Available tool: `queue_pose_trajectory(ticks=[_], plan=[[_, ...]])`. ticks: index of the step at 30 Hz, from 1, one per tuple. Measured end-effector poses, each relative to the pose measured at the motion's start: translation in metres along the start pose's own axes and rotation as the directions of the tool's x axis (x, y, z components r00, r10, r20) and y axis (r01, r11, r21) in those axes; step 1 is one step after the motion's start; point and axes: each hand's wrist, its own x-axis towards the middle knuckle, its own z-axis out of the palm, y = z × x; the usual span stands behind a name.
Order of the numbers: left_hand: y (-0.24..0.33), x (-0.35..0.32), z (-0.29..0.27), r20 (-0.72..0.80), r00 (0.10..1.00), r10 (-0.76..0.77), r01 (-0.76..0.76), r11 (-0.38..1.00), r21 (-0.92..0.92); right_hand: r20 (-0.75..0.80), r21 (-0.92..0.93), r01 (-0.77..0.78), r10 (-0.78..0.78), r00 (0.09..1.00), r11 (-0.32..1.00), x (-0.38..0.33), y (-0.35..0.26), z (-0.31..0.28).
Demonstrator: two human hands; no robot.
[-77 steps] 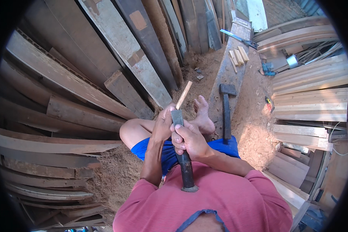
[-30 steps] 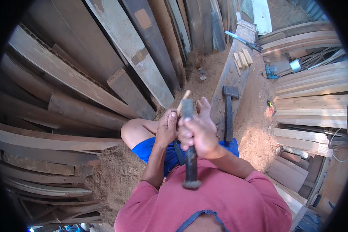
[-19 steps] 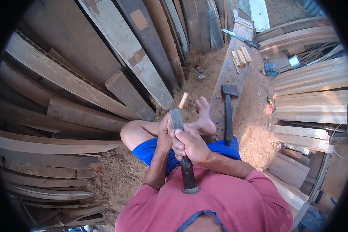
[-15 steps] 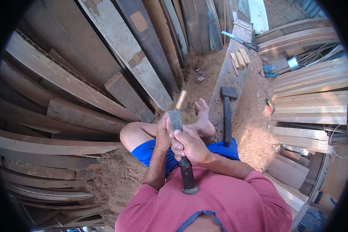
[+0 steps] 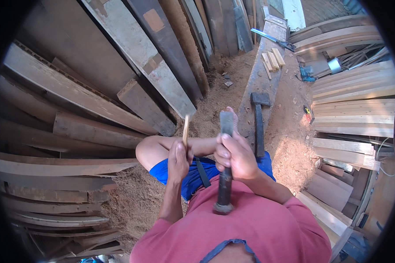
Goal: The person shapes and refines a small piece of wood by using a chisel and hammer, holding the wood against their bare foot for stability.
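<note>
1. A thin pale wooden stick (image 5: 186, 129) stands nearly upright above the person's bare knee, its lower end inside the left hand (image 5: 178, 160), whose grip is clenched around it.
2. A dark tool with a flat blade at the top and a long dark handle (image 5: 225, 166) sits just right of the stick, apart from it; the handle runs down toward the chest and ends in a rounded butt.
3. The right hand (image 5: 234, 153) has its grip wrapped tight around the middle of that handle, fingers curled over the front.
4. Both hands hover over blue shorts (image 5: 184, 173); a red shirt (image 5: 254, 232) fills the lower edge.
5. Past the right hand, a hammer (image 5: 259, 118) lies on a long grey plank (image 5: 267, 57), head away from the person.
6. Farther along the plank lie several short pale wood pieces (image 5: 272, 60) and a handsaw (image 5: 274, 39).
7. Sawdust (image 5: 215, 94) covers the ground around the leg.
8. Dark weathered boards (image 5: 87, 87) lean in a fan at the left; lighter planks (image 5: 355, 96) are stacked at the right.
</note>
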Motion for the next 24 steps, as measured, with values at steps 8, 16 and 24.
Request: queue_pose_trajectory(ticks=[8,16,24], plan=[[0.018,0.032,0.021,0.095,0.926,0.366,-0.378,0.892,0.246,0.195,-0.088,-0.056,0.072,0.978,0.995,0.008,0.027,0.027],[0.032,0.000,0.009,0.238,0.940,0.246,-0.329,0.840,0.431,0.179,-0.096,-0.023,0.040,0.983,0.995,-0.008,0.025,0.020],[-0.002,-0.041,-0.029,0.506,0.800,0.323,-0.515,0.802,0.301,0.169,0.075,0.460,-0.466,0.868,0.885,-0.050,-0.028,-0.015]])
